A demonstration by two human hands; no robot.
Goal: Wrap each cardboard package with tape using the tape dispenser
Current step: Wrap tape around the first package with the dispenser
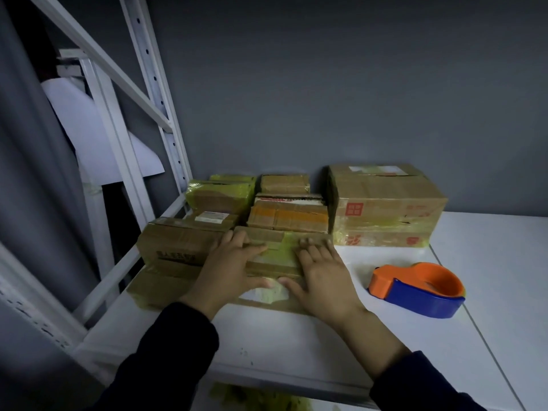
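Note:
A small cardboard package with yellowish tape across its top lies on the white shelf in front of me. My left hand rests flat on its left end, fingers straight, thumb at the front edge. My right hand presses flat on its right end in the same way. The orange and blue tape dispenser lies alone on the shelf to the right of my right hand, with neither hand touching it.
Several cardboard packages crowd the back left of the shelf: a stack at the left, taped ones behind, a large box at the back right. White rack uprights rise on the left. A grey wall stands behind.

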